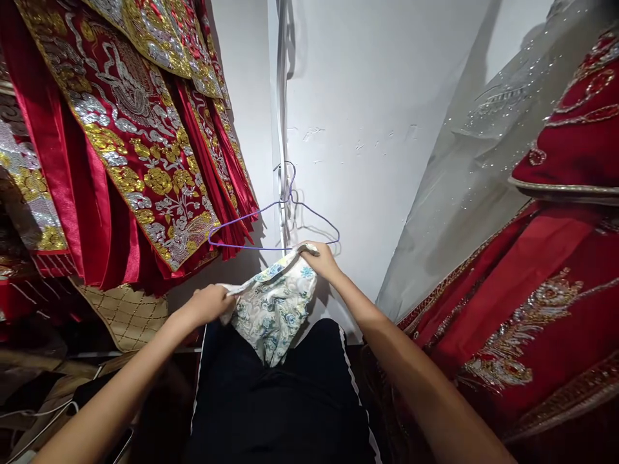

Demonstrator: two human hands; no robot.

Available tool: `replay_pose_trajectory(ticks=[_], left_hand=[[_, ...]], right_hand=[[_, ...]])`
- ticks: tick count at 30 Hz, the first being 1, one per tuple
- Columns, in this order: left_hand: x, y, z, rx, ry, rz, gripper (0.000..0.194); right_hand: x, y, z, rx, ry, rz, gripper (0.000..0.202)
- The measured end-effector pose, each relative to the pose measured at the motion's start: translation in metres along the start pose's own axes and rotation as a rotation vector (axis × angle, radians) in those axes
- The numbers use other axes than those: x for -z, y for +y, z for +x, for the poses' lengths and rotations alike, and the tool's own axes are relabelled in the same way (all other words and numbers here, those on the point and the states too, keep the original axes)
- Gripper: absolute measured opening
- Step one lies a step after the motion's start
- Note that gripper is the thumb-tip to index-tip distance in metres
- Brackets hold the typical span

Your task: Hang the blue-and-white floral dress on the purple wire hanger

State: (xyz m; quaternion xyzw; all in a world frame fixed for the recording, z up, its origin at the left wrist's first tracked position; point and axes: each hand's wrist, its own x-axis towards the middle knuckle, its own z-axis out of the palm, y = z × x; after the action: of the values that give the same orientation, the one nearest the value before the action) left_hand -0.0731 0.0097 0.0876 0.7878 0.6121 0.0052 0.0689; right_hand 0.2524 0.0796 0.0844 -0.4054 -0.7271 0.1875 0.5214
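Observation:
A white cloth garment with blue and green flowers (278, 306) is stretched between my two hands, its lower part hanging above my dark-trousered lap. My left hand (209, 304) is closed around the garment's left upper edge. At the upper right corner, my right hand (320, 259) pinches the same edge, a little higher than the left. Just behind and above the cloth hangs a thin purple hanger (249, 247), with no clothing on it. Whether the cloth touches the hanger's lower bar near my right hand, I cannot tell. The garment's exact kind is unclear.
Red robes with gold and silver embroidery (159, 161) hang at the left. On the right are a sheer sparkling veil (464, 148) and a red beaded gown (522, 322). A white wall (367, 84) stands ahead, with a narrow vertical strip behind the hanger.

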Motion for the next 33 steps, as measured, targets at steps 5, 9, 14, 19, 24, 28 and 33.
replay_pose_trajectory(ticks=[5, 9, 14, 19, 24, 28, 33], left_hand=[[0.031, 0.011, 0.011, -0.196, 0.285, -0.041, 0.045], [0.051, 0.024, 0.012, -0.314, 0.432, -0.047, 0.042], [0.057, 0.018, 0.013, -0.364, 0.366, -0.034, 0.039], [0.071, 0.002, 0.024, -0.339, 0.527, 0.153, 0.038], [0.091, 0.008, 0.037, -0.383, 0.691, 0.187, 0.029], [0.099, 0.038, 0.053, -0.464, 0.838, -0.055, 0.031], [0.103, 0.054, 0.071, -0.448, 0.883, -0.303, 0.032]], right_hand=[[0.052, -0.013, -0.019, 0.032, 0.090, -0.176, 0.021], [0.077, -0.022, -0.019, 0.022, 0.131, -0.265, 0.022], [0.077, -0.029, -0.023, 0.018, 0.081, -0.259, 0.023], [0.074, -0.031, -0.024, 0.042, 0.082, -0.265, 0.020], [0.068, -0.036, -0.025, -0.009, 0.064, -0.179, 0.018], [0.039, -0.052, -0.032, -0.041, -0.044, 0.030, 0.016], [0.018, -0.064, -0.041, -0.043, -0.143, 0.111, 0.022]])
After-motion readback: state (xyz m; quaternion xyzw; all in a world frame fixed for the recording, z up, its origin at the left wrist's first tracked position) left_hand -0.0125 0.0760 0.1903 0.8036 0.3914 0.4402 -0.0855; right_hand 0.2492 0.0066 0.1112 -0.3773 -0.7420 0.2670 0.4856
